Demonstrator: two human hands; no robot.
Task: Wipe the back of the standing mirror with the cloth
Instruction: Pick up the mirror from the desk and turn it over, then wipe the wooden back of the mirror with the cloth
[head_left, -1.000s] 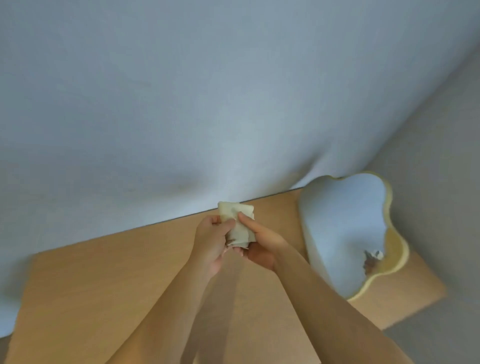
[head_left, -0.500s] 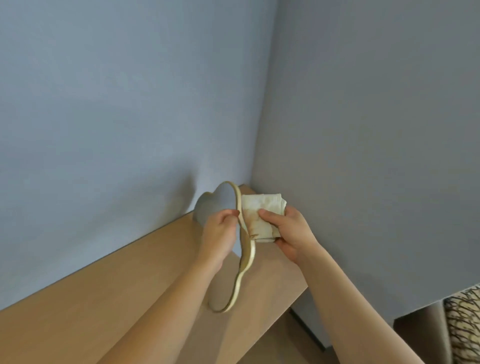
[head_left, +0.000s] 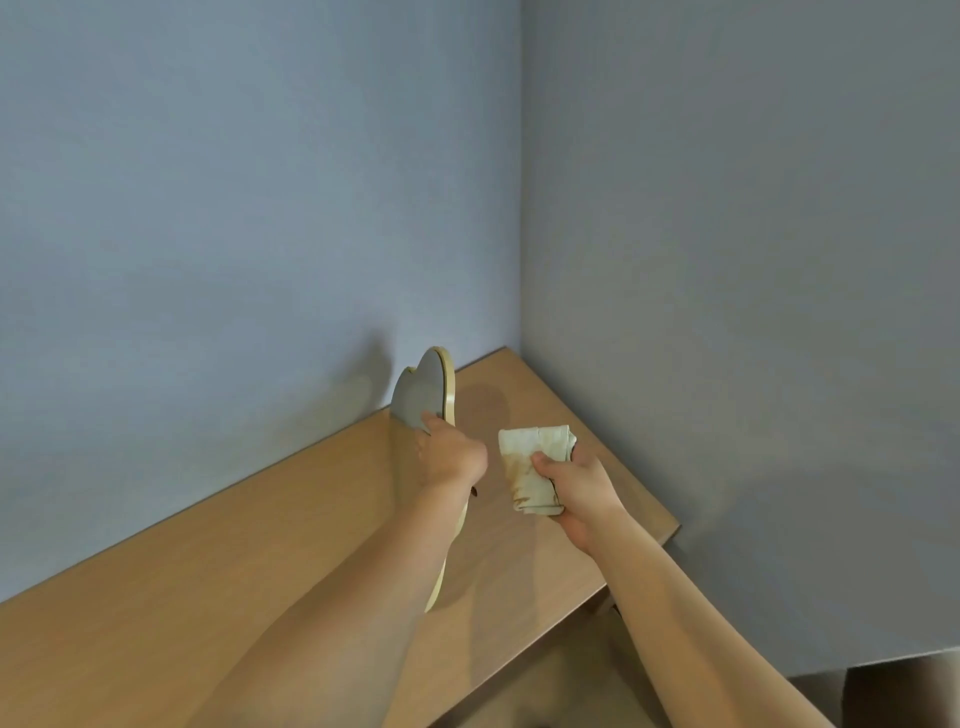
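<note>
The standing mirror (head_left: 423, 392), cloud-shaped with a pale yellow rim, stands edge-on to me on the wooden table (head_left: 260, 545) near the wall corner. Its glass faces left and its back faces right. My left hand (head_left: 449, 452) grips the mirror at its rim, thumb on the glass side. My right hand (head_left: 574, 486) holds a folded cream cloth (head_left: 532, 467) with brownish stains. The cloth hangs a short way to the right of the mirror's back and does not touch it. The mirror's lower part is hidden behind my left forearm.
Blue-grey walls meet in a corner right behind the mirror. The table's right edge (head_left: 644, 551) drops off close beyond my right hand, with floor below. A dark patterned object (head_left: 904, 691) shows at the bottom right.
One second ago both hands held the cloth with the mirror off to the right. My left hand then took the mirror's rim, and the cloth has now moved right, away from the mirror's back.
</note>
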